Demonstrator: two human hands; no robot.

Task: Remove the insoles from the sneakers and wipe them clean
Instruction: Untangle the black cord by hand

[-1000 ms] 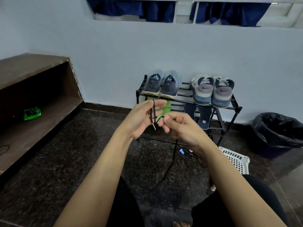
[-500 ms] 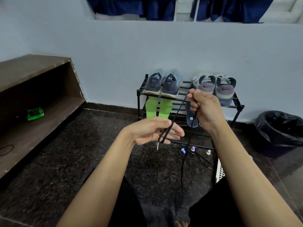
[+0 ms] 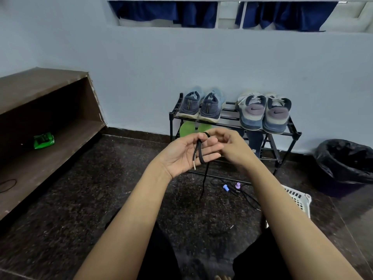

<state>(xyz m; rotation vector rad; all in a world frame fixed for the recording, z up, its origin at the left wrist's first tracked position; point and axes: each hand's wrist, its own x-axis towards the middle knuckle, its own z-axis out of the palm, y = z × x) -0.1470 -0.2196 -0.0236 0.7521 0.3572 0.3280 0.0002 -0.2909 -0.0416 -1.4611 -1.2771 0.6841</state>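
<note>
My left hand [image 3: 185,154] is palm up in front of the shoe rack, with a black shoelace [image 3: 199,154] draped over its fingers; the lace's tail hangs toward the floor. My right hand [image 3: 232,146] pinches the same lace at my left fingertips. On the rack's [image 3: 282,133] top shelf stand a blue pair of sneakers [image 3: 201,106] and a grey-white pair [image 3: 264,112]. Two green insoles [image 3: 186,129] lean on the lower shelf, and dark blue insoles [image 3: 254,142] lean beside them, partly hidden by my right hand.
A brown wooden shelf unit [image 3: 50,126] at the left holds a green packet [image 3: 43,140]. A black-lined bin [image 3: 347,164] stands at the right, a white plastic basket [image 3: 298,199] near my right arm. Another lace and small blue and purple pieces [image 3: 232,186] lie on the dark floor.
My right hand, raised up by the grey sneakers half a second ago with the lace stretched, has come back down to my left fingertips. My left hand has turned palm up.
</note>
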